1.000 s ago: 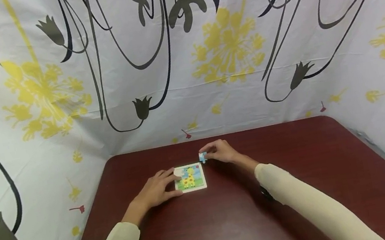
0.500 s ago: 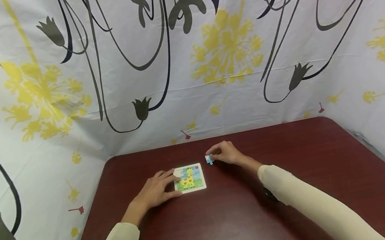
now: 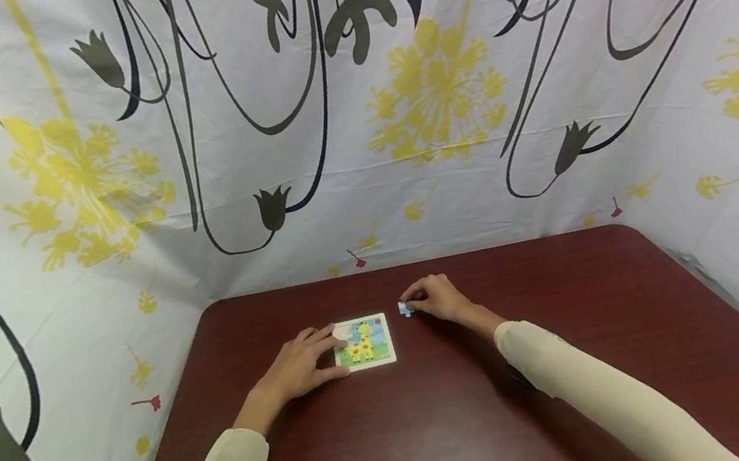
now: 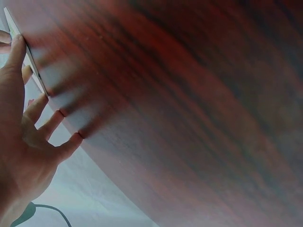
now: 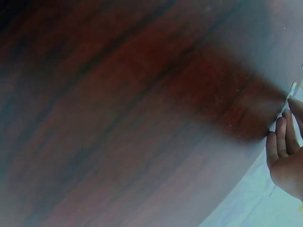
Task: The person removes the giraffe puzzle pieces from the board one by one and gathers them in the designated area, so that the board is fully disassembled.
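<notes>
Left hand [image 3: 300,364] spread across left side of puzzle board [image 3: 389,338], presumably steadying it; right hand [image 3: 441,298] pinches blue-and-white piece [image 3: 403,309] toward far edge of worktop [image 3: 402,435], likely for fine control.

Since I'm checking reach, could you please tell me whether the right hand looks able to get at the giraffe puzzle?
Probably yes: the right hand, pinching a jigsaw piece, is near the giraffe puzzle, nothing visibly blocking that side; the left hand is at the opposite one.

Left hand [image 4: 26,144]; board [image 4: 33,66] at thumb
</notes>
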Action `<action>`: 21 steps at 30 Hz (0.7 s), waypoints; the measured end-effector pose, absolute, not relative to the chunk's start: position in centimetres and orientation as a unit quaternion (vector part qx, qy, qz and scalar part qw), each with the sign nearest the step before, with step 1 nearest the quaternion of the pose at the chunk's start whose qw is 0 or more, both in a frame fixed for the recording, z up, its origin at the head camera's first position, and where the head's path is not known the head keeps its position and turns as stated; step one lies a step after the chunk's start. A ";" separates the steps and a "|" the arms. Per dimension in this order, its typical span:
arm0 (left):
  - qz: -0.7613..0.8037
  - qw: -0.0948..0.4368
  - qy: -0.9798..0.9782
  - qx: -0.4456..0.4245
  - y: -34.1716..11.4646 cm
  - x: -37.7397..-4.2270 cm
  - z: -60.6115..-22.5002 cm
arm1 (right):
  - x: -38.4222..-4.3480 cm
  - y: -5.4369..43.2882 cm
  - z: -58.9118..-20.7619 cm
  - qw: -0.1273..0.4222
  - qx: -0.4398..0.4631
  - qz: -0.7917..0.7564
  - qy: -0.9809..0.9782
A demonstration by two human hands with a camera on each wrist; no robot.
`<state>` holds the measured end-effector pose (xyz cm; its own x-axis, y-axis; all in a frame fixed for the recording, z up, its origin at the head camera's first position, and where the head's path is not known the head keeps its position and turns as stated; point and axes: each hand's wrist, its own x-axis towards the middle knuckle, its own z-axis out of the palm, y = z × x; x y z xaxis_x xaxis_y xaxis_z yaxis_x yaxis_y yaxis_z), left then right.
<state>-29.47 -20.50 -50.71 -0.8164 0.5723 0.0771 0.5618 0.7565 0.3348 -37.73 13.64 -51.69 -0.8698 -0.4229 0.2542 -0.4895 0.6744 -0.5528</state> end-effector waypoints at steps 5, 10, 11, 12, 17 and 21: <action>0.177 0.016 0.937 0.301 -20.6 -29.5 -51.0 | -37.8 13.8 -51.9 0.055 0.238 0.321 -0.915; 0.184 0.016 0.938 0.294 -20.7 -29.4 -51.0 | -37.8 13.4 -51.7 0.063 0.236 0.322 -0.915; 0.185 0.016 0.938 0.293 -20.7 -29.4 -51.0 | -37.8 13.3 -51.6 0.065 0.240 0.322 -0.913; 0.186 0.016 0.938 0.292 -20.7 -29.4 -51.0 | -37.7 13.1 -51.5 0.066 0.244 0.324 -0.912; 0.189 0.017 0.938 0.289 -20.6 -29.5 -50.9 | -37.4 12.0 -51.0 0.066 0.274 0.339 -0.897; 0.186 0.021 0.940 0.286 -20.5 -29.5 -50.9 | -37.4 11.1 -51.0 0.058 0.296 0.346 -0.888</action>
<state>-29.54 -20.52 -50.88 -0.8355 0.5454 0.0667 0.5297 0.7671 0.3619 -37.38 11.06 -50.96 -0.8178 -0.4858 0.3085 -0.5665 0.5853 -0.5800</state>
